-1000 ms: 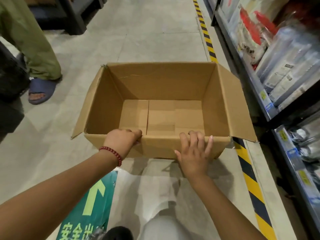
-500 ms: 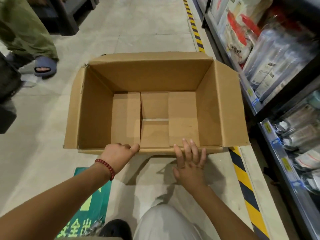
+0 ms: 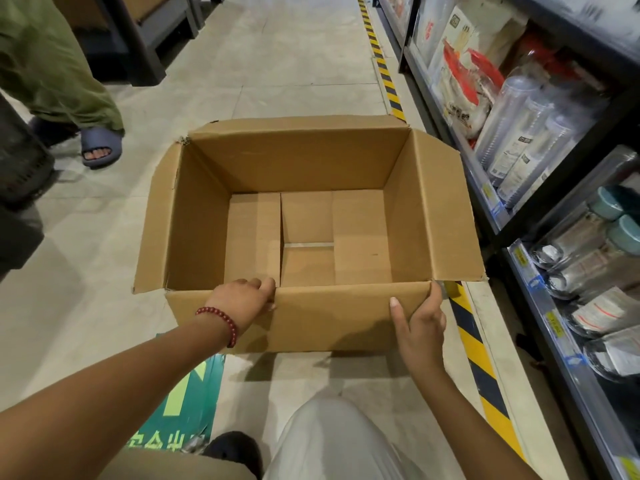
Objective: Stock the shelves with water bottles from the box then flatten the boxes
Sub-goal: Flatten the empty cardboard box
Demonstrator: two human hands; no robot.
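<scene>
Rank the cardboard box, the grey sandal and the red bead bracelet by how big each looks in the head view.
1. cardboard box, by far the largest.
2. grey sandal, further from the camera.
3. red bead bracelet, smallest though nearer.

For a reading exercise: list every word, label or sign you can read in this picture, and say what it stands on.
Green floor sticker: pale arrow and Chinese characters, cut off by the arm, not fully readable.
Shelf price labels: too small to read.
Package labels: blurred.
Cardboard box: no print visible.
</scene>
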